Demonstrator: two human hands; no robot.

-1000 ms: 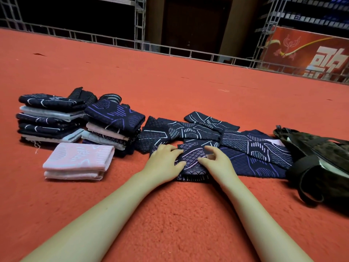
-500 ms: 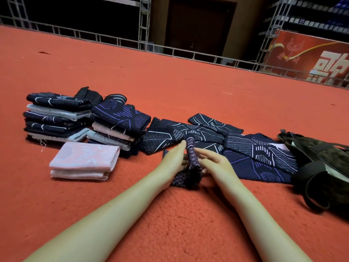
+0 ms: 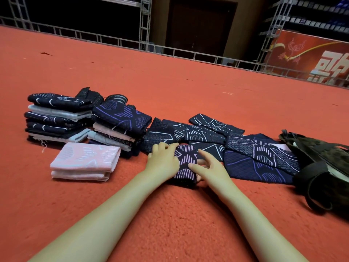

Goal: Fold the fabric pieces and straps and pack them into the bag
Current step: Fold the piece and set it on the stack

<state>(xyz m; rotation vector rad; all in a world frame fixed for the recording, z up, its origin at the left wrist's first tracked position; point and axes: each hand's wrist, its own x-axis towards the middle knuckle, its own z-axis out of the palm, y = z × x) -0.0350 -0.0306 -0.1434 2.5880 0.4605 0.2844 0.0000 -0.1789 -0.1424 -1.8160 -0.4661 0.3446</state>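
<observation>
While both hands press a folded dark piece (image 3: 186, 163) flat on the red carpet (image 3: 170, 214), the left hand (image 3: 163, 161) lies on its left edge, fingers slightly bent, and the right hand (image 3: 209, 170) spreads relaxed fingers on its right side. Soft, light knit like this will likely spring open, so pinching the whole stack at the folded edge seems safest. Unfolded pieces (image 3: 260, 154) lie just beyond the right hand, the bag (image 3: 321, 163) farther right, folded stacks (image 3: 85, 121) left.

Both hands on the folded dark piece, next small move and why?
Probably lift the folded piece and set it on a pile, likely the near stack. The left hand and right hand rest on its sides, it already looks folded, and unfolded pieces still wait beside the bag.
</observation>
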